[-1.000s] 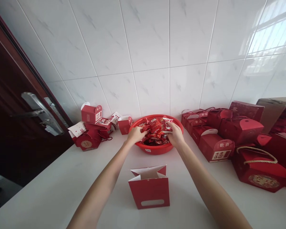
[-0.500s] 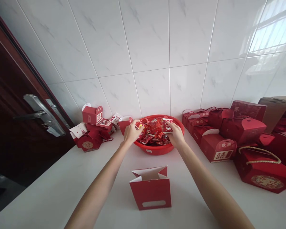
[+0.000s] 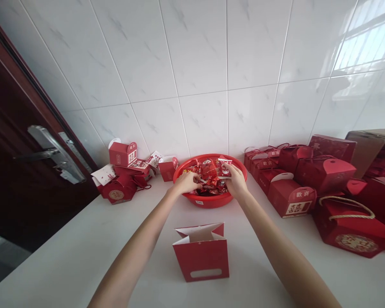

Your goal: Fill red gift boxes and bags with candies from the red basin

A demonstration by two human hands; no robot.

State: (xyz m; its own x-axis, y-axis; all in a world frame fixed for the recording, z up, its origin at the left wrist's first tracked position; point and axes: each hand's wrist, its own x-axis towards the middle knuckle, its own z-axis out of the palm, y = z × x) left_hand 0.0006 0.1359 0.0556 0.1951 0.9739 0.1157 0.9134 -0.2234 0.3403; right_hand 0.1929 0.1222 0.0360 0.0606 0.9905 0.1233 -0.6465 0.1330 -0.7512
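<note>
Taking the centre of the red basket [image 3: 208, 202] as the clock's hub, we find the fingers of the left hand [image 3: 184, 184] curled nearly together at 8 o'clock, among the wrapped sweets [image 3: 211, 185]; we cannot tell whether they grip one. The fingers of the right hand [image 3: 236, 182], at 3 o'clock, are closed on a red-and-white packet [image 3: 225, 168], held over the rim side of the heap.

Next outward, at 6 o'clock, the red paper bag [image 3: 201, 260] stands upright on the bench [image 3: 154, 273], its mouth open towards us and its lower contents hidden. A small red box [image 3: 167, 169] lies just beside the basket at 9 o'clock, and a jumble of cartons [image 3: 123, 155] lies beyond it. At 3 to 4 o'clock we note grouped red boxes [image 3: 290, 197], several with lids folded over, and a rope-handled box [image 3: 349, 231].

We judge the work partly done: many boxes look made up, whereas the bag is unclosed, the packet is in hand outside it, and the basket holds a good heap of sweets.
</note>
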